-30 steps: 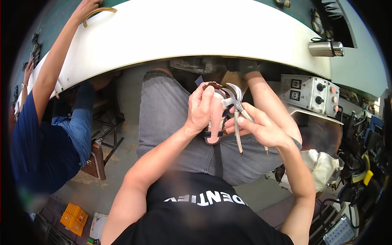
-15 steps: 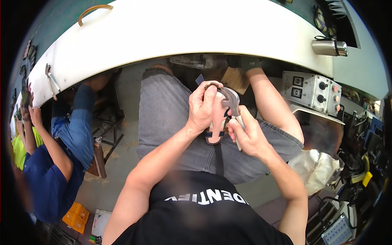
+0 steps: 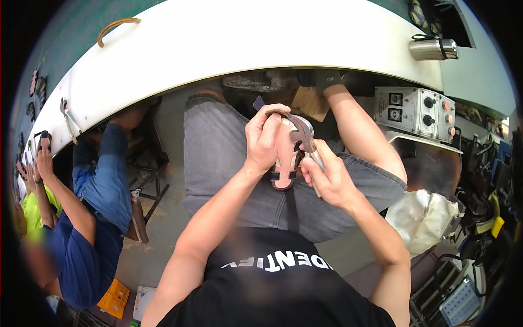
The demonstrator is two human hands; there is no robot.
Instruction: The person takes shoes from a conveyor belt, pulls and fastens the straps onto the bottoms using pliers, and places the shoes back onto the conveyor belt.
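Above my lap, my left hand [image 3: 262, 143] is closed around the upper end of a sandal [image 3: 285, 155] that has a pinkish-tan sole and dark straps wrapped over its edges. The sole faces up toward me. My right hand [image 3: 331, 175] grips the pale handles of a pair of pincers [image 3: 306, 140]. Their dark curved head lies against the right edge of the sandal, by a brown strap. Whether the jaws pinch the strap is too small to tell. My left fingers hide part of the sandal's top end.
A white workbench [image 3: 261, 38] curves across the front, with a steel flask [image 3: 434, 49] and another pair of pincers [image 3: 70, 121] on it. A control box [image 3: 415, 113] stands at right, above a whitish bag [image 3: 422, 220]. At left sits a co-worker in blue [image 3: 92, 261].
The pincers and sandal stay together in my hands, shifted only slightly. At left, the co-worker's hands have moved, and a dark strapped item now shows at them. The view has shifted a little.
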